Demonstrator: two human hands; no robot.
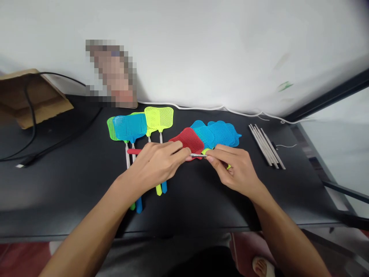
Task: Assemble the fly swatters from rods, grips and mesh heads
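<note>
— So what's in the hands?
— A thin metal rod, pinched at one end by the left hand; the right hand pinches a green handle piece at the other, just above the black worktop.
— And around it?
— Red swatter head behind, blue heads beside it, finished swatters left, spare rods right

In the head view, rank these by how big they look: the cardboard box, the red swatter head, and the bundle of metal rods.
1. cardboard box, largest, though cut off at the frame edge.
2. bundle of metal rods and red swatter head: too close to rank; the rods run longer, the head is wider and partly hidden by the left hand.
</note>
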